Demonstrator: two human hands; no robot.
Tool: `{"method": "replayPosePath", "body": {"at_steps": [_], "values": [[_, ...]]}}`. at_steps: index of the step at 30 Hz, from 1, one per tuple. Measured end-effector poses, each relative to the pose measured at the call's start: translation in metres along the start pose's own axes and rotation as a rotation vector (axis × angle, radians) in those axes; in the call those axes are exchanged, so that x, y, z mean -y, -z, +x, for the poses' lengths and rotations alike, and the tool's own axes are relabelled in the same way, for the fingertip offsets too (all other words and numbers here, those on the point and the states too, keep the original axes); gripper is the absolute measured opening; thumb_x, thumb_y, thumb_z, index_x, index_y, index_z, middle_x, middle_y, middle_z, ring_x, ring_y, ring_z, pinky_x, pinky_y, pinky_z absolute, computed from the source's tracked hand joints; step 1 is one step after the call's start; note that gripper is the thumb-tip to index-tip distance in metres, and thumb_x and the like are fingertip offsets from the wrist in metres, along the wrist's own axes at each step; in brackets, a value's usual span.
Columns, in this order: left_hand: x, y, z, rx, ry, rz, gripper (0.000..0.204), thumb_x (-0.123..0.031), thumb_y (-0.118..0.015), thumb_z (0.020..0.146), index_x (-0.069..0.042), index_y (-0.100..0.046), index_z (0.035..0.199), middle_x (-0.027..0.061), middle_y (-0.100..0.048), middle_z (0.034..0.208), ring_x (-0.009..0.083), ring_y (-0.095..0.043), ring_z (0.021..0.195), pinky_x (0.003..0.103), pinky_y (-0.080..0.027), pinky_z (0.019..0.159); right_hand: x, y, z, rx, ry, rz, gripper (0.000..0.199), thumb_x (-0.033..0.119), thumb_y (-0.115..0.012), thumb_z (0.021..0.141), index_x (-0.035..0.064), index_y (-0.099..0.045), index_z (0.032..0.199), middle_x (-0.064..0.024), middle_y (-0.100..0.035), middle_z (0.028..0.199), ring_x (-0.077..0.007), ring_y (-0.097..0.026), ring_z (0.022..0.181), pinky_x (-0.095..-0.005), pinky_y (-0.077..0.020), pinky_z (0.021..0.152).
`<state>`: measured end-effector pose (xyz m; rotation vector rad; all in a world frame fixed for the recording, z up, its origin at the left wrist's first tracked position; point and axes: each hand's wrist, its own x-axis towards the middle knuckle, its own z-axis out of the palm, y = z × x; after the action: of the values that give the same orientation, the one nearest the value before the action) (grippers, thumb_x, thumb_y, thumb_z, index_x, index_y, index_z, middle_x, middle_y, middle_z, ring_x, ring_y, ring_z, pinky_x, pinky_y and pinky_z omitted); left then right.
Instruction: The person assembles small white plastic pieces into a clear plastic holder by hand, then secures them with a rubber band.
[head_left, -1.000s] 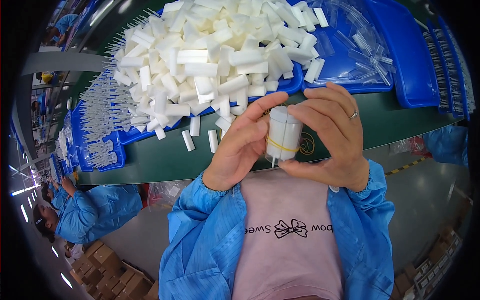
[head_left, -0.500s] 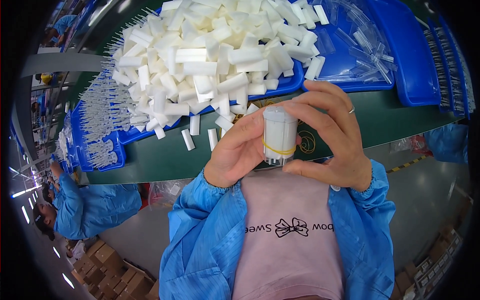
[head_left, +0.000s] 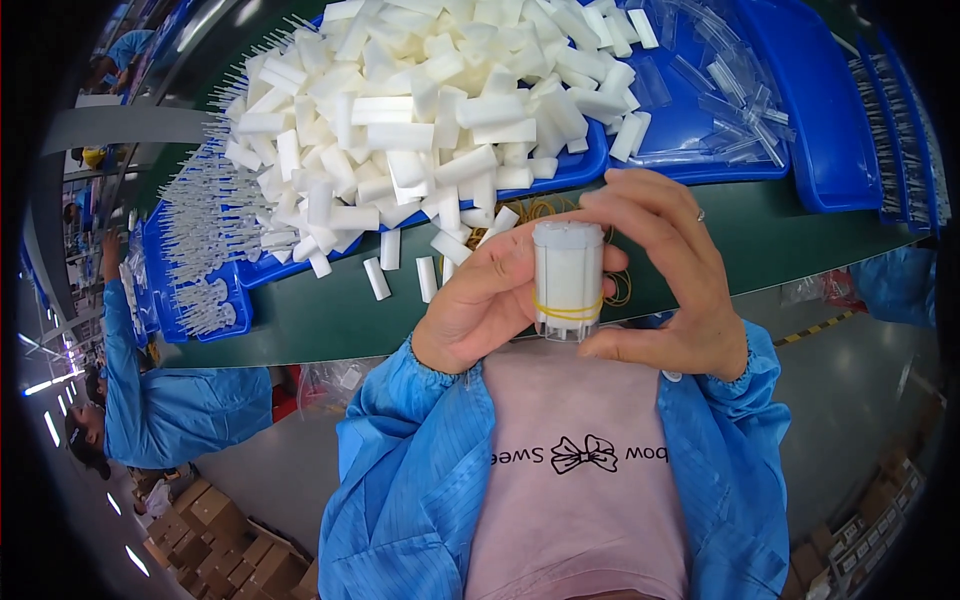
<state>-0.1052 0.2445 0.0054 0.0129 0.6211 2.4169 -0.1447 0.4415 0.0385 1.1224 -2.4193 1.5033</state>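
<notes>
My left hand grips a bundle of clear plastic pieces around white foam, with a yellow rubber band round its lower part. The bundle is upright, my left thumb along its side and fingertips showing past its far side. My right hand curves round the right of it, fingers apart: the index fingertip is by the upper end and the thumb by the lower right edge. Whether those tips press on it, I cannot tell. Loose yellow rubber bands lie on the green table behind.
White foam blocks are heaped on blue trays, with a few loose on the table. At the right, a blue tray holds clear plastic strips. Thin white-tipped parts fill the left side. A co-worker in blue is at the left.
The bundle has moved slightly right and down and turned a little in my hands. My right fingers have come away from its upper side. The co-worker at the left has raised an arm.
</notes>
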Motion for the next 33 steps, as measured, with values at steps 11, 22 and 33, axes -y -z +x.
{"method": "replayPosePath", "body": {"at_steps": [11,22,33], "values": [[0.004,-0.003,0.002,-0.121,-0.015,0.174,0.065,-0.035,-0.063,0.085,-0.006,-0.034,0.136,0.0056,-0.05,0.124,0.0145,-0.049,0.114,0.031,-0.041,0.096,0.001,-0.004,-0.003,-0.047,0.108,-0.29,0.065,0.025,-0.08,0.045,0.0074,-0.06,0.105,-0.0059,-0.057,0.102,-0.0263,-0.055,0.099,-0.0452,-0.0381,0.093],[0.007,0.004,0.0,0.089,-0.236,-0.106,0.069,-0.028,-0.068,0.082,-0.013,-0.031,0.138,0.0112,-0.039,0.137,0.0222,-0.038,0.127,0.039,-0.033,0.104,-0.005,-0.005,-0.009,-0.07,-0.159,0.432,0.092,0.04,-0.087,0.053,0.0004,-0.046,0.126,-0.0154,-0.046,0.121,-0.0233,-0.05,0.108,-0.035,-0.042,0.088],[-0.006,-0.021,-0.01,-0.105,-0.386,0.218,0.094,-0.034,-0.08,0.068,-0.007,-0.026,0.141,0.0095,-0.038,0.134,0.0203,-0.042,0.12,0.036,-0.038,0.097,0.014,-0.026,0.011,-0.196,0.221,-0.175,0.055,0.009,-0.081,0.059,0.0027,-0.059,0.109,-0.017,-0.059,0.104,-0.0298,-0.06,0.088,-0.035,-0.0496,0.071]]}}
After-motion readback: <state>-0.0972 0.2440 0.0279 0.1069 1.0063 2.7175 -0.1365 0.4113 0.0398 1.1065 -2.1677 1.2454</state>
